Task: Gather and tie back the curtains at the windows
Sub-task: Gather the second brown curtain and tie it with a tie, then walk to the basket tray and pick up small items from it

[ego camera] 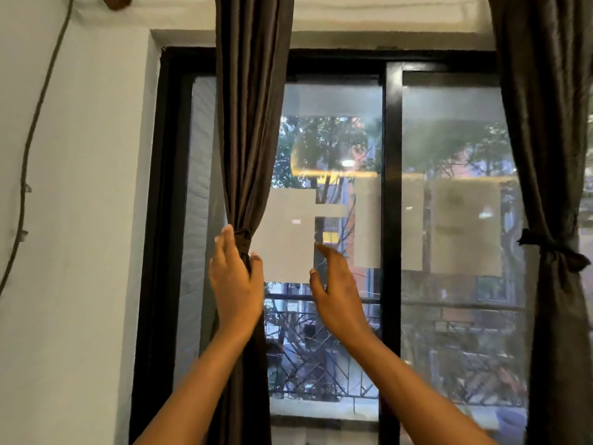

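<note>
head view: left hand [236, 277], fingers spread, steadies the left curtain [253, 123] beside its tie [243, 239]; right hand [337, 290] hovers splayed at three o'clock.

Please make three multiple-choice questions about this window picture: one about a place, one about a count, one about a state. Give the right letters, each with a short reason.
1. Where is the left hand?
A. at the tie on the left curtain
B. on the right curtain
C. on the wall cable

2. How many curtains are tied?
A. none
B. one
C. two

3. What state is the right hand in?
A. open, holding nothing
B. gripping the tie
C. pressed on the glass

Answers: 1 A, its fingers flank that tie. 2 C, a band cinches each curtain. 3 A, its fingers are spread and clear of the cloth.
</note>
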